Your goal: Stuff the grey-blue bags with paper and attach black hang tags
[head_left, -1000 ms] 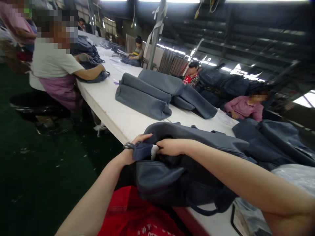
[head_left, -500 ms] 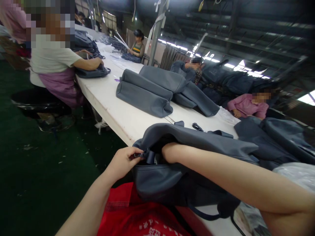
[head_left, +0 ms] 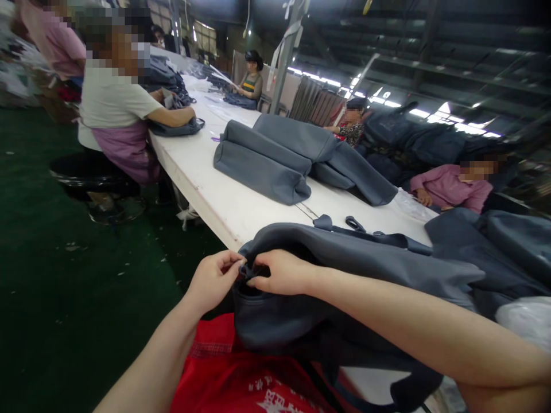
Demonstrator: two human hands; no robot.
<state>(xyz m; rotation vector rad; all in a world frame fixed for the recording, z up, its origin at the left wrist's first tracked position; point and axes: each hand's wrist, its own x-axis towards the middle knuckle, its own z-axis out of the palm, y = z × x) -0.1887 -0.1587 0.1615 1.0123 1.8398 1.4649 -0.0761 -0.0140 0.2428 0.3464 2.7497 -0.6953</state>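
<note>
A grey-blue fabric bag lies over the near edge of the long white table and hangs toward my red apron. My left hand and my right hand meet at the bag's near corner. Both pinch a small dark part of the bag, a zipper end or tab, between their fingertips. What exactly that small part is I cannot make out. My right forearm stretches across the bag from the lower right.
Folded grey bags are stacked farther along the table. A seated person in a white top works on another bag at the left edge. More people sit across the table, and a dark bag pile lies at right. Green floor spreads to the left.
My right hand came out from inside the bag's opening and now meets my left hand at the corner. The bag's opening has flattened. The view shifted slightly left.
</note>
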